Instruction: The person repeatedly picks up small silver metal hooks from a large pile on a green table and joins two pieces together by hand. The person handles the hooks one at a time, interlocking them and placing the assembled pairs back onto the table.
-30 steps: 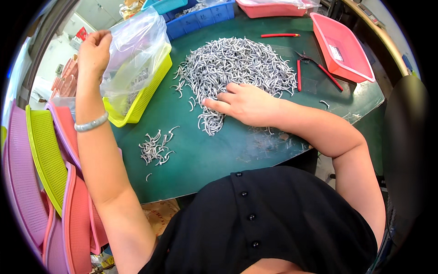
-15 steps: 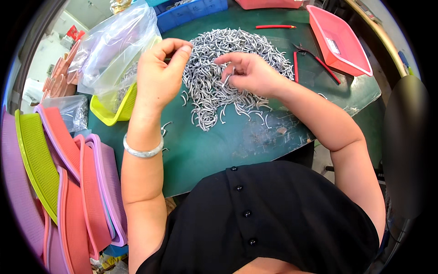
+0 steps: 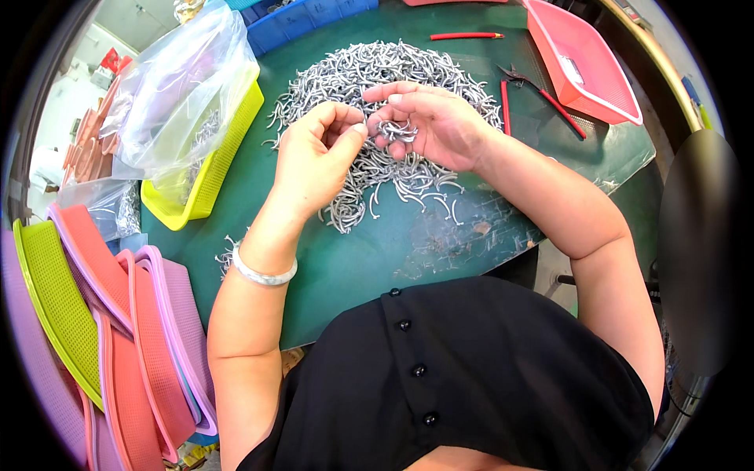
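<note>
A large heap of small curved silver-grey metal pieces [image 3: 408,67] lies on the green tabletop. Above its middle, my right hand [image 3: 448,129] is turned partly palm up, its curled fingers cradling a small bunch of curved metal pieces [image 3: 399,129]. My left hand [image 3: 318,157] is close beside it, thumb and forefinger pinched near the right fingertips. Whatever sits in that pinch is too small or hidden to make out. A pale bangle [image 3: 263,275] circles my left wrist. A few loose pieces [image 3: 226,255] lie left of that forearm.
Left of the heap stands a yellow-green basket [image 3: 200,200] with a clear plastic bag [image 3: 177,102]. Pliers with red handles [image 3: 561,114], a red stick-like tool [image 3: 467,36] and a pink basket [image 3: 589,98] are at right. Stacked coloured baskets [image 3: 157,353] crowd the lower left.
My left hand has moved right and down, up to my right hand. The right hand has turned more palm up, and a bunch of metal pieces now shows in it.
</note>
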{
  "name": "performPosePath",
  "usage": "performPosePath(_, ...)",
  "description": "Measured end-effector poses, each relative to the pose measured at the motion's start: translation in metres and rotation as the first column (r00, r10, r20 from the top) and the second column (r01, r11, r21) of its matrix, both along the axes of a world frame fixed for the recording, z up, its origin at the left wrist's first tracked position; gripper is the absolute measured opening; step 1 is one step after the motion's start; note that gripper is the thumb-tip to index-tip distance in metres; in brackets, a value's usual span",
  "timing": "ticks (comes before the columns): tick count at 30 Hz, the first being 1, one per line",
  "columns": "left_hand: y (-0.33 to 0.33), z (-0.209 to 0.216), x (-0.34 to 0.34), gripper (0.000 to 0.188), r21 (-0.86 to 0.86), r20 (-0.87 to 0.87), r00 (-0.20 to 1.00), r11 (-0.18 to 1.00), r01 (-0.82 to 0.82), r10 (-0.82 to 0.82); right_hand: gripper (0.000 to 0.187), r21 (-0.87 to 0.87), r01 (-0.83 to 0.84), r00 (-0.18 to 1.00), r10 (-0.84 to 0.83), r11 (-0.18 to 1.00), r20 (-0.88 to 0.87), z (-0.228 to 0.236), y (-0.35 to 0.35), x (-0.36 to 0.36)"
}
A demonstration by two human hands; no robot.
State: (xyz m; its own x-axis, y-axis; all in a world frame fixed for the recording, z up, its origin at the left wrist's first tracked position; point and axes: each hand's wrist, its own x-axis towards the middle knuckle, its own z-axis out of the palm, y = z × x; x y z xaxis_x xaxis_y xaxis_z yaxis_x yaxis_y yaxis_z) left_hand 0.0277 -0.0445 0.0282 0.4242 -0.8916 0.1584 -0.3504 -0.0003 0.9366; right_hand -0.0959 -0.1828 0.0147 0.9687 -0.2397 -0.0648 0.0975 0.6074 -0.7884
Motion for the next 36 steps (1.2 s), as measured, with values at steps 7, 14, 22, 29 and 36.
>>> performPosePath(7,-0.002,-0.01,-0.003,0.007,-0.073,0.087,0.996,0.997,-0.009,0.015,0.026,-0.051,0.02,0.999,-0.019,0.999,0.027,-0.002,0.008,-0.001)
performPosePath(14,-0.004,-0.019,0.005,0.007,-0.175,0.197,0.98,0.984,0.023,0.012,0.032,-0.092,-0.001,1.0,0.003,0.996,0.019,-0.004,0.006,-0.004)
performPosePath(22,-0.004,-0.02,0.001,0.005,-0.24,0.035,0.998,0.969,-0.048,0.058,0.031,-0.111,-0.029,0.999,0.025,0.993,-0.037,-0.001,0.0,-0.006)
performPosePath(29,-0.003,-0.017,-0.002,0.008,-0.193,-0.264,0.964,0.98,-0.044,-0.008,0.026,-0.079,-0.05,0.996,0.044,0.996,-0.083,0.002,0.0,-0.007)
performPosePath(36,0.0,-0.014,0.004,0.01,-0.146,-0.311,0.95,0.987,-0.064,0.016,0.031,-0.137,-0.077,0.995,0.067,0.988,-0.079,0.003,-0.001,-0.007)
